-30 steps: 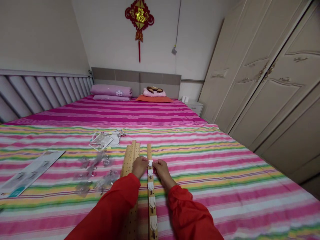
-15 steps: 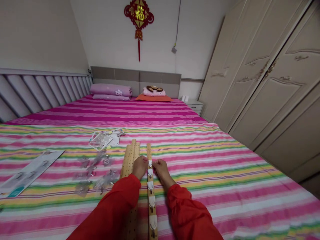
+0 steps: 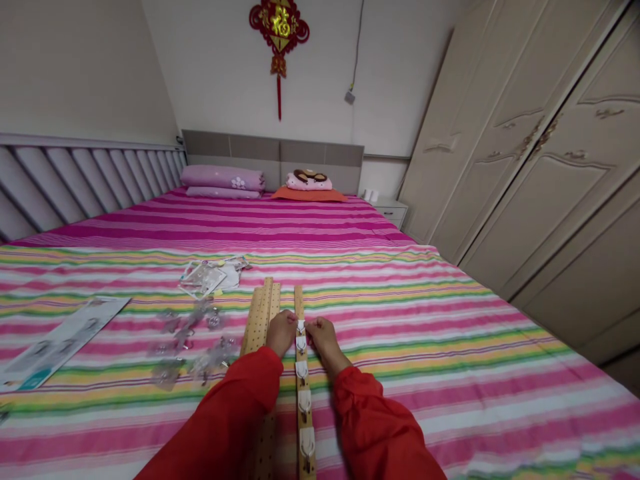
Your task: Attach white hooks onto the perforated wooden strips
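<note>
Your left hand [image 3: 283,330] and right hand [image 3: 323,335] have their fingers drawn in narrow at either side of the farthest white hook [image 3: 301,326]; whether they grip it or only touch it, you cannot tell from here. That hook sits on the wooden strip [image 3: 299,301], short of its far end, with four more hooks [image 3: 307,440] in a row toward the strip's near end. Uneven pressure from your two hands could set the hook crooked, and the strip could slide or twist, since the cloth beneath looks soft. Your left sleeve [image 3: 250,387] crosses the perforated boards [image 3: 259,317] just left of the strip, so it might nudge them; those boards also limit your room on that side. Farther toward the bed's left edge lie clear packets [image 3: 173,350], opened wrappers [image 3: 210,277] beyond them, and a long card [image 3: 65,343]. Past the bed's far edge stands the headboard [image 3: 250,148]; beyond its right edge, the wardrobe [image 3: 525,173].
</note>
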Demonstrator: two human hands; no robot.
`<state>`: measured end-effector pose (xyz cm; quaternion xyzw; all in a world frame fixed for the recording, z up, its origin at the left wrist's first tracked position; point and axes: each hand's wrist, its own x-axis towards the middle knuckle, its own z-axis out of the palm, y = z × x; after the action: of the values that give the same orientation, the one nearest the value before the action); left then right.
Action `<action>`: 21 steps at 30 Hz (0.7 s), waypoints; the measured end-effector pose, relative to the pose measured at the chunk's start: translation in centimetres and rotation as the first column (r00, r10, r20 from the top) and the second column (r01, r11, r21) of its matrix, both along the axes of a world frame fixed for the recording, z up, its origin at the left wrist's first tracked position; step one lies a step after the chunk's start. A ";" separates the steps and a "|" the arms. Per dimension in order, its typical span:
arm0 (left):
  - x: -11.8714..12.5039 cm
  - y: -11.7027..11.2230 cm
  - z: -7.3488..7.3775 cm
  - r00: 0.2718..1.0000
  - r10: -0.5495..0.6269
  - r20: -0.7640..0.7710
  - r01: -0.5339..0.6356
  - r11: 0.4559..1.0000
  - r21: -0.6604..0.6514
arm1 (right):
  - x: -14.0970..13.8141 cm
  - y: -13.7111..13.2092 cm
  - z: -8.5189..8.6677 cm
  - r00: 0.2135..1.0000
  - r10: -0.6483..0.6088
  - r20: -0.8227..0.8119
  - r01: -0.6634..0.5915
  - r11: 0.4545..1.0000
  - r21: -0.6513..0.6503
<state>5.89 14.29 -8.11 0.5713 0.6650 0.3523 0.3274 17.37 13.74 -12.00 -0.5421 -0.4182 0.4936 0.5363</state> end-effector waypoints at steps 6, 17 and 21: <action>0.0 0.2 -0.3 1.000 -0.009 0.021 0.010 0.999 -0.034 | 0.0 0.3 -0.4 1.000 0.015 0.010 -0.014 1.000 -0.017; 0.0 -1.2 1.3 1.000 0.023 0.007 -0.023 1.000 -0.009 | 0.2 -0.9 0.3 0.999 0.035 -0.011 -0.035 0.999 -0.007; 0.4 -3.1 1.8 0.998 0.012 0.056 -0.012 1.000 -0.007 | 0.4 -2.0 0.3 0.999 0.049 -0.003 -0.049 0.998 0.041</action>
<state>6.27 11.24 -6.33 0.5562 0.6600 0.3681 0.3458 17.74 11.75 -11.74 -0.5194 -0.4404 0.4991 0.5359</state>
